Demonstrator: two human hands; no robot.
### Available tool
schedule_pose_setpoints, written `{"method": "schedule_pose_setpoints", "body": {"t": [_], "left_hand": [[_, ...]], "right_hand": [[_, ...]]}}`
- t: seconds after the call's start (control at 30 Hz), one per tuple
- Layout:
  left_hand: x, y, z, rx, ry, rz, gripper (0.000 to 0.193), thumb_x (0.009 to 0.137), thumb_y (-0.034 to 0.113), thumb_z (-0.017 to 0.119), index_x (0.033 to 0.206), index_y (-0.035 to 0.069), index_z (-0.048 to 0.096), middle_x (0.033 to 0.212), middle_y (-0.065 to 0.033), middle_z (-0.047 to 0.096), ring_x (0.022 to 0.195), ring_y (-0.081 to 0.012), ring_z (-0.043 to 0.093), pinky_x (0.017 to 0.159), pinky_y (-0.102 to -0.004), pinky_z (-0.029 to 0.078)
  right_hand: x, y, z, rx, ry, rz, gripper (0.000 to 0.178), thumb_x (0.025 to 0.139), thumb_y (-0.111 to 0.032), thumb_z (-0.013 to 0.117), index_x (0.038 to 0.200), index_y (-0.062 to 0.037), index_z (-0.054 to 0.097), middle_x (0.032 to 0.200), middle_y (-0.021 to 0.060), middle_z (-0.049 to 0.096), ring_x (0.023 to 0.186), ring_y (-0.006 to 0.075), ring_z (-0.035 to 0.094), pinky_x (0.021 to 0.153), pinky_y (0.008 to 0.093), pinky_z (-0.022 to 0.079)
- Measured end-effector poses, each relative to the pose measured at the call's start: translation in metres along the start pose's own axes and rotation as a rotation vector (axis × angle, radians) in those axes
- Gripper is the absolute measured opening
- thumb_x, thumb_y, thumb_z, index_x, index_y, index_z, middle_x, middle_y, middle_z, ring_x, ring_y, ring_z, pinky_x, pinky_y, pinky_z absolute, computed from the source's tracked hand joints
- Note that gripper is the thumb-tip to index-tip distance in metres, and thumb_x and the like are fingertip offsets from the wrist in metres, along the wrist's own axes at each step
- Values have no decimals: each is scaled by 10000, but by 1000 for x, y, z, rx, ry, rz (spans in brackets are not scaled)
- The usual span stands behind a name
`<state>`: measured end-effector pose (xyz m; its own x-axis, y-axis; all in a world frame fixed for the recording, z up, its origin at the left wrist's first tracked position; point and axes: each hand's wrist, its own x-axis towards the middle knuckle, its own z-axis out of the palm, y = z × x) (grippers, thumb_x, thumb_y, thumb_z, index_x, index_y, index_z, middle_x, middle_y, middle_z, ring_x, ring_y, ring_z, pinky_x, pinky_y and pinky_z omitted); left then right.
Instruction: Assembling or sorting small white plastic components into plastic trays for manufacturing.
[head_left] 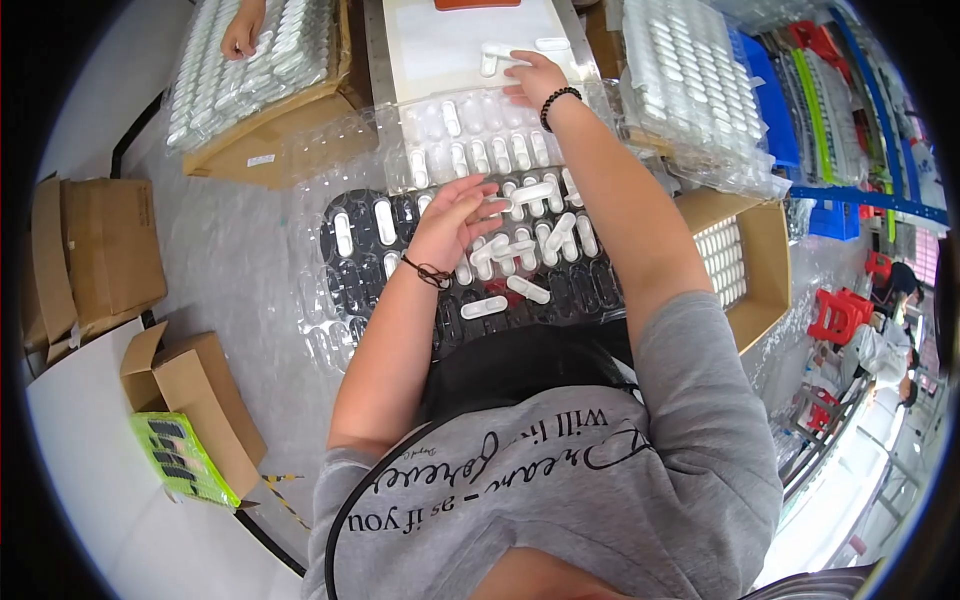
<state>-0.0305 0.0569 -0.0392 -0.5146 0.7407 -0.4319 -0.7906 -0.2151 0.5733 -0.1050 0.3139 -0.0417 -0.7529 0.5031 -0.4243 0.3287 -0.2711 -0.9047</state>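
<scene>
My left hand [458,218] hovers over a clear plastic tray [355,270] with oblong pockets, its fingers apart and nothing plainly held. Around it, white oblong pieces [484,307] lie loose, some crosswise over others. A few stand in the pockets, like the white piece [385,222] left of the hand. My right hand [536,78] reaches farther out over a white work surface [430,50], fingers stretched and spread. Just beyond its fingertips lie two white pieces [492,58], close to touching them. A second clear tray [480,112], partly filled with white pieces, sits between the hands.
Stacked trays of white pieces [690,70] stand at right; another stack [215,90] on a cardboard box is at left, with another person's hand [242,35] on it. An open carton [765,270] sits by my right arm. An orange-red object [478,4] lies at the far edge.
</scene>
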Motion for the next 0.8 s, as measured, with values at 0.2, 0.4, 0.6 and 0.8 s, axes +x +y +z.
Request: {"method": "schedule_pose_setpoints", "body": {"t": [0.2, 0.4, 0.6, 0.8], "left_hand": [[3, 3, -9, -109, 35, 3, 313, 917, 109, 531, 1214, 28, 474, 1123, -130, 591, 966, -251, 620, 834, -395, 529], [8, 1, -9, -50, 91, -33, 342, 910, 91, 535, 1237, 37, 453, 1104, -116, 590, 884, -205, 614, 784, -339, 531], [-1, -1, 17, 274, 6, 93, 391, 944, 84, 518, 1319, 68, 411, 1132, -102, 588, 938, -183, 609, 802, -328, 534], [5, -4, 3, 136, 51, 55, 353, 971, 87, 451, 1321, 61, 414, 1140, -110, 592, 940, -211, 626, 838, -334, 539]], "right_hand": [[-49, 25, -41, -722, -438, -387, 179, 817, -170, 608, 955, -65, 653, 824, 75, 652, 754, 177, 606, 724, 314, 495], [-125, 45, -52, -1169, -554, -542, 181, 788, -111, 642, 963, -69, 617, 953, 125, 605, 937, 276, 589, 828, 377, 474], [-143, 37, -23, -514, -406, -70, 173, 824, -171, 680, 886, -27, 607, 769, 17, 623, 698, 117, 585, 653, 266, 485], [-121, 38, -32, -553, -429, -208, 192, 819, -213, 675, 808, -21, 672, 779, 76, 643, 738, 147, 611, 681, 295, 486]]}}
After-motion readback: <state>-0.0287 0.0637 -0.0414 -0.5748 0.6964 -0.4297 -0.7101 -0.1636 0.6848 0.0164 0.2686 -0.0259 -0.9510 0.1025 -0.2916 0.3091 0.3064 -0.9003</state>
